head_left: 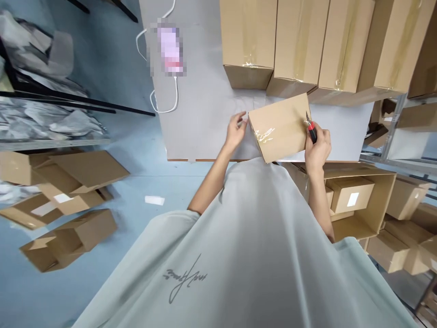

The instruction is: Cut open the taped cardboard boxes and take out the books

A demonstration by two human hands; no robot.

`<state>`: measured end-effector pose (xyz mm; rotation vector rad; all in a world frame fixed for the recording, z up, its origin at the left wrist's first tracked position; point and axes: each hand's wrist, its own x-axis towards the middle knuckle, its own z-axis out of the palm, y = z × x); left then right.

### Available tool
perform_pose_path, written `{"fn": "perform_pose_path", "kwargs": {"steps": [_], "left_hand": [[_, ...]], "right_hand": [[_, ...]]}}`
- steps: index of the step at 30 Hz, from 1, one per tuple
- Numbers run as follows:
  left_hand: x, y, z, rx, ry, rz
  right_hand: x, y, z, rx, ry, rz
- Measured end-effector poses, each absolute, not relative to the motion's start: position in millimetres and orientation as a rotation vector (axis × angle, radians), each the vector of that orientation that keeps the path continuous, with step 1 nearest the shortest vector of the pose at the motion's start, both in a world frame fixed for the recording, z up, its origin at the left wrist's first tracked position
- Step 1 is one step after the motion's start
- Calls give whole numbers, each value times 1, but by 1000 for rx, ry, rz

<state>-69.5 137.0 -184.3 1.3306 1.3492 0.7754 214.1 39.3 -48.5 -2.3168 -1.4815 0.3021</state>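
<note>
A taped cardboard box point(282, 125) sits tilted at the front edge of the grey table point(201, 91), close to my body. My right hand point(318, 148) is wrapped round a red and black cutter point(312, 131) at the box's right side, with its pointed metal tip upward over the cardboard. Just left of the box, my left hand point(236, 130) has its fingers apart and holds nothing. Shiny clear tape shows on the box's left part.
Several taped boxes point(248, 36) line the table's back right. A blurred phone point(170, 50) with a white cable lies back left. Opened cartons point(85, 168) are on the left; a large carton point(384, 200) holds smaller boxes at right, beside shelving point(392, 127).
</note>
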Motion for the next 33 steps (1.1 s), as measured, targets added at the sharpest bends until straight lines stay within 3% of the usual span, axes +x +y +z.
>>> {"fn": "perform_pose_path", "kwargs": {"steps": [5,8,15,33], "left_hand": [[-93,153,-117,1472,1181,838],[-94,156,-98,1508,1106,828],[-93,156,-104,1541,1084,849],[-92,156,-110,1437,1013,872]], "right_hand": [[211,35,-29,-2386,-1505,122],[186,26,2,-2377,-1536,223],[91,15,35,-2218,-1685,884],[40,12,41,-2418,-1735,760]]}}
